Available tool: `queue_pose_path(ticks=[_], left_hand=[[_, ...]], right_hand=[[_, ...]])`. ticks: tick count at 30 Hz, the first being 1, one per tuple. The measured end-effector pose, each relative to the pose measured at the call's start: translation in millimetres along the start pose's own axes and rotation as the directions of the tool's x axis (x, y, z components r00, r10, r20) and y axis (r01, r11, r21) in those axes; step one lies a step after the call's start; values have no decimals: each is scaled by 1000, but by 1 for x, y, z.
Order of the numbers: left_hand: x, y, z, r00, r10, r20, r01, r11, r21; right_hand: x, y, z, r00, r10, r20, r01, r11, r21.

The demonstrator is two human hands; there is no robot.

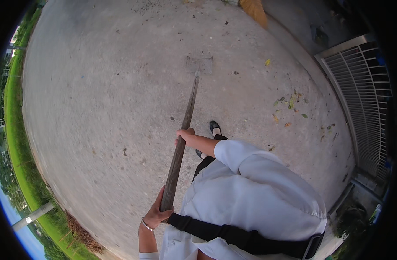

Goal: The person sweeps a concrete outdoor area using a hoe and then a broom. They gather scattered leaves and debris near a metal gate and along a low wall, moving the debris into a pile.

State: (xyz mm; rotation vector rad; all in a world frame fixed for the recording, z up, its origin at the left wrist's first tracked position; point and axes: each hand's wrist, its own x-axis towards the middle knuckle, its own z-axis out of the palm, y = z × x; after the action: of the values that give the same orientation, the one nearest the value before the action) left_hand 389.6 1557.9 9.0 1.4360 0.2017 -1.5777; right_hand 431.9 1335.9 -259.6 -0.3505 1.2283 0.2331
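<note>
- At the far left, a green grass strip (17,143) borders the rough grey concrete ground (99,99).
- Near centre, the left hand (157,212) is wrapped around the end of the long weathered wooden handle (181,143).
- Higher up, the right hand (185,135) clasps it, probably for leverage.
- Farther off, its flat grey metal blade (199,65) rests on the concrete.
- Right of that lie scattered leaves (291,108) and a metal grate (361,86).

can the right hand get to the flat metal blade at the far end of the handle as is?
Probably not: the right hand grips midway up the long wooden handle, and the blade lies on the concrete, well beyond the shoe.
</note>
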Motion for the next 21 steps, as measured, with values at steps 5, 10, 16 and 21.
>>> queue_pose_path(ticks=[5, 10, 16, 21], left_hand=[[-67, 8, -33, 977, -212, 20, 212, 977, 33], [-66, -1, -48, 976, -209, 53, 198, 967, 160], [8, -57, -4, 998, 30, 63, -44, 970, 238], [-8, -69, -8, 992, 77, 97, -82, 995, 57]], right_hand=[[-17, 81, -8, 1000, 23, -1, -23, 998, 60], [-19, 103, -40, 1000, 7, 4, -8, 984, 178], [25, 46, -114, 992, -84, -89, 92, 992, 88], [-29, 59, -96, 983, -123, -137, 136, 987, 87]])
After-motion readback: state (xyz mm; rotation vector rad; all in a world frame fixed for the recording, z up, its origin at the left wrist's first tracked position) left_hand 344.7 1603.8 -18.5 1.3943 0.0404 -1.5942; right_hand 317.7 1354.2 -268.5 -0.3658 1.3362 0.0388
